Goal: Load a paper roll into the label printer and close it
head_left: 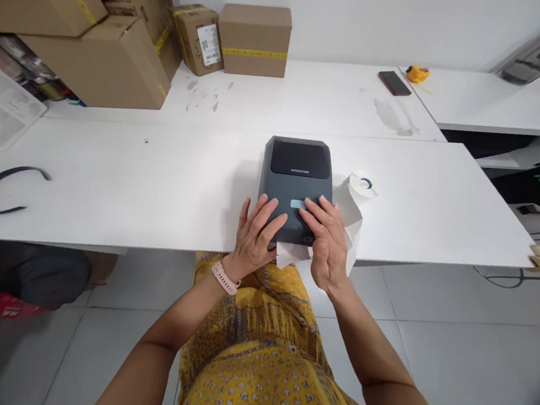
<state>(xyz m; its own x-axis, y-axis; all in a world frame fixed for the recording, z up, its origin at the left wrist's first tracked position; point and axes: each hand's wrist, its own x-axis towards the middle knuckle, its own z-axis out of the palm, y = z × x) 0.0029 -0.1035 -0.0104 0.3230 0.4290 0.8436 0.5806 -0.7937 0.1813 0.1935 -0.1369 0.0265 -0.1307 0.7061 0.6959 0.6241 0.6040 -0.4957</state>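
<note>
Centrally in frame, the left hand [254, 236] and right hand [330, 245] rest, fingers extended, on a dark-grey, box-shaped plastic printer [294, 189], presumably steadying it near the flat white table [195, 190]'s front edge.

I'm seeing matt, smooth plastic on the device [281, 184], a glossier panel [301, 158] up top, thin paper on the roll [360, 186], smooth white bench [181, 188], dull cardboard box [254, 31], printed cloth dress [254, 384].
</note>
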